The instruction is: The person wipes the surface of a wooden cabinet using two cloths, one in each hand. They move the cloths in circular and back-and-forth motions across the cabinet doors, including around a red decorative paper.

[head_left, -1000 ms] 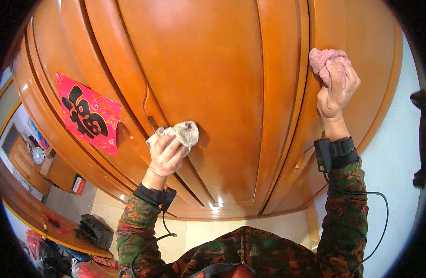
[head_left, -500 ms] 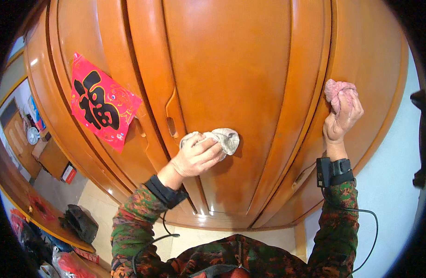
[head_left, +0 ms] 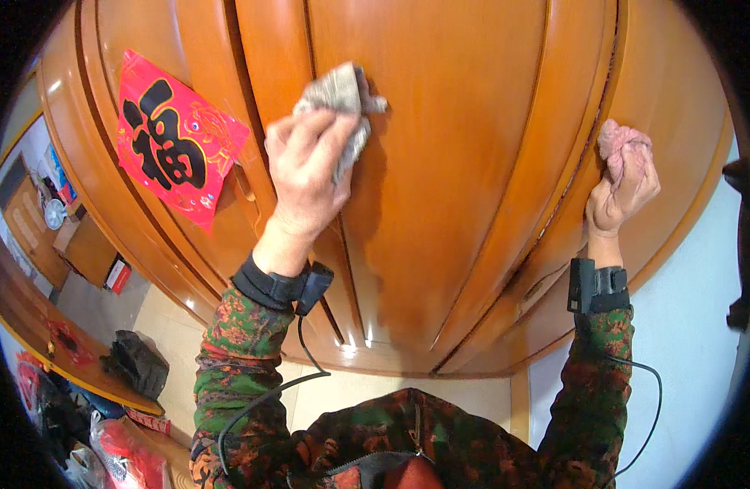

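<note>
Orange-brown varnished wood rises before me as a tall wardrobe [head_left: 440, 179], its long doors bowed by the wide lens. My left hand [head_left: 310, 167] grasps a bunched, stained grey-white cloth [head_left: 339, 88], fingers curled over it, with loose folds poking out past the fingertips. That cloth lies over the left border of the middle panel; how hard I press it, I cannot tell. My right hand [head_left: 624, 191] is clenched around a wadded pink cloth [head_left: 624, 138], which sits just right of the dark seam between two doors, slightly lower in view than the grey-white one. The two hands are well apart.

To the left of my left hand, a red paper decoration [head_left: 216, 134] is fixed to the wardrobe, tilted, with a bold black character outlined in gold. Both my wrists wear black straps, the left strap [head_left: 265, 284] and the right strap [head_left: 610, 287], each with a small dark box, and black cables trail down beside my camouflage jacket [head_left: 473, 440]. A pale wall [head_left: 672, 326] stands on my right, and light floor tiles [head_left: 334, 399] show below the wardrobe. Off to my lower left are a black bag [head_left: 138, 365] and a red-and-white plastic bag [head_left: 130, 452]; farther back stands a small white fan [head_left: 55, 213].
</note>
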A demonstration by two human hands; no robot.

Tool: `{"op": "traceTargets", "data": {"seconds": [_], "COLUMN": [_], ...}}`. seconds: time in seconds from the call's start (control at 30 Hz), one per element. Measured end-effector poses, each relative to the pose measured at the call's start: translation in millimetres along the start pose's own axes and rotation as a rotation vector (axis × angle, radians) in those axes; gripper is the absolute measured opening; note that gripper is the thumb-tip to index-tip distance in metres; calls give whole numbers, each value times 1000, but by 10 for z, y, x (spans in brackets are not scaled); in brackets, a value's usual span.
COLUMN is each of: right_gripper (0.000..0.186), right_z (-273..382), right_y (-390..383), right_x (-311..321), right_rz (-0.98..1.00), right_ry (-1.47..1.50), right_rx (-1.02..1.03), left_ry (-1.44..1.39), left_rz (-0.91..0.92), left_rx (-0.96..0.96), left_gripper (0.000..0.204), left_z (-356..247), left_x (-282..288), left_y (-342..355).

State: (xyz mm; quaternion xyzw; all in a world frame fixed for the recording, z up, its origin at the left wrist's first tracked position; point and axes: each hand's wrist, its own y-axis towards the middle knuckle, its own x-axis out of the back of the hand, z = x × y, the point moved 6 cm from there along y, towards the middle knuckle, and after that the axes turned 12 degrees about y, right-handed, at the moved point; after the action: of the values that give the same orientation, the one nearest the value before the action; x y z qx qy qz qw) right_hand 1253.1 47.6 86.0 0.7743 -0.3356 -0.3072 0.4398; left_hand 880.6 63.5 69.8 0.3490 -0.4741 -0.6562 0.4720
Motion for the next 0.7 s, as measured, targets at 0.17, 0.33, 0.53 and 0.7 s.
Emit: {"op": "traceTargets", "data": {"seconds": [0.17,0.33,0.53,0.7], "right_gripper": [34,33,30,26], "right_z": [-5,73,26,37], "right_y": [-14,-7,0,-1], "right_x": [-30,-26,-27,-15], "right_rz": [18,-25,-6,-15], "right_ry": [26,-155,90,-58], "right_rx": [13,98,7,58], "left_ry": [-93,-327,-461,-378], "left_rz": [33,220,519,339], "left_rx": [-62,-199,-334,-317], "left_gripper": [31,29,27,34], "left_z": [-386,-730,-988,-771], "left_x": [-60,-26,107,110], "left_y": [-1157,-2292,-2690,-1720]}}
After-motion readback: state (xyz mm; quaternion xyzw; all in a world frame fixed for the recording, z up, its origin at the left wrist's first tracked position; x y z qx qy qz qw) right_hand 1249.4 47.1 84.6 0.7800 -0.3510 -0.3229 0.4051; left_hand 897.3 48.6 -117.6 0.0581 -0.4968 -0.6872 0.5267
